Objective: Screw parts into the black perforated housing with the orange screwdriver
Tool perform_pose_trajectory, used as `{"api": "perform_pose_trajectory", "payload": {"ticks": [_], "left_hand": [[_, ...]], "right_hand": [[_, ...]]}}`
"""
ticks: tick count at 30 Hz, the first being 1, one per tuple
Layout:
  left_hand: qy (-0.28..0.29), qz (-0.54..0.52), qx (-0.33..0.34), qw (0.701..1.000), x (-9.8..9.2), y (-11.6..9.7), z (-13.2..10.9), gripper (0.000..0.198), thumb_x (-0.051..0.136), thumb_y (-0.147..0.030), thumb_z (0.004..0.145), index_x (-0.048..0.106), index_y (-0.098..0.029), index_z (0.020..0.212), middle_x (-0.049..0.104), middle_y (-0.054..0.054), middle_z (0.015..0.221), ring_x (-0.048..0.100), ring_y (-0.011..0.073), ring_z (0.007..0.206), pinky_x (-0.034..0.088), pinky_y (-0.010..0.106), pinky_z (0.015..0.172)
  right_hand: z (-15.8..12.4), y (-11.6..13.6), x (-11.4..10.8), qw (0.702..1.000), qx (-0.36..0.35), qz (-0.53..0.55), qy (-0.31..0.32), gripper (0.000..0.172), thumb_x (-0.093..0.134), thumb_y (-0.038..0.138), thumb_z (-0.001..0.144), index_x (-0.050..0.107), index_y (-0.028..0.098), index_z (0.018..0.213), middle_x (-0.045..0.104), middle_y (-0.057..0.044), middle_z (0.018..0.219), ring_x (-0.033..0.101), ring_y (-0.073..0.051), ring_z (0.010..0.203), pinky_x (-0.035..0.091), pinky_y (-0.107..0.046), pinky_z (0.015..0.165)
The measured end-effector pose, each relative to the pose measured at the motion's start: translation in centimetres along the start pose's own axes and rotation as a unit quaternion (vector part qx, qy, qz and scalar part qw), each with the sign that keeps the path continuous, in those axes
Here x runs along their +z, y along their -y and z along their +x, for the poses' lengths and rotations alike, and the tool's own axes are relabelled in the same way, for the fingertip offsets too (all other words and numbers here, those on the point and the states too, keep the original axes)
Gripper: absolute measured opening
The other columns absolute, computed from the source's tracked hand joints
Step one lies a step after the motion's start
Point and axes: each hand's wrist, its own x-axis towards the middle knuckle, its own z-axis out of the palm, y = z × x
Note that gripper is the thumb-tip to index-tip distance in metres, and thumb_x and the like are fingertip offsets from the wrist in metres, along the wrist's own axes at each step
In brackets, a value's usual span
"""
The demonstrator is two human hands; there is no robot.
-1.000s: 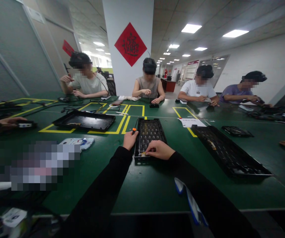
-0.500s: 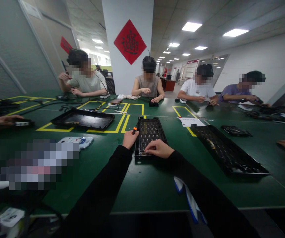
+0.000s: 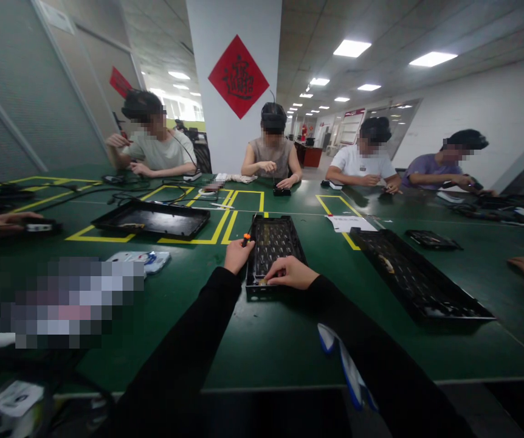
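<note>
A long black perforated plastic tray (image 3: 275,242) lies lengthwise on the green table (image 3: 266,347), its short end towards the near edge, midway between the left and right edges. The left hand (image 3: 237,256) sits against the tray's left long side, fingers closed around a small tool with an orange tip (image 3: 245,238). The tip sticks up past the knuckles, just beside the tray's rim. The right hand (image 3: 291,273) lies palm down over the tray's near end, fingers curled with their tips pressed into the near left corner. Whether they pinch anything there cannot be told. Both forearms, in black sleeves, reach straight out from the near edge and converge on the tray. A larger black gridded tray (image 3: 414,277) lies towards the right edge, and a flat black tray (image 3: 152,220) lies inside yellow tape lines (image 3: 220,227) to the far left.
</note>
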Motion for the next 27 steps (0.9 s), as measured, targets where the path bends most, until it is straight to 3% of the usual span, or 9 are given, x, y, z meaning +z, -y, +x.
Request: {"api": "perform_pose_trajectory", "payload": {"ticks": [27], "left_hand": [[0.005, -0.018, 0.006, 1.0, 0.2, 0.51, 0.18, 0.036, 0.049, -0.043, 0.069, 0.04, -0.015, 0.047, 0.036, -0.004, 0.044, 0.032, 0.0075, 0.046, 0.021, 0.022, 0.046]], "right_hand": [[-0.01, 0.24, 0.39, 0.999, 0.01, 0.028, -0.034, 0.023, 0.064, 0.032, 0.07, 0.069, 0.013, 0.082, 0.065, -0.005, 0.073, 0.049, -0.009, 0.058, 0.037, -0.02, 0.054]]}}
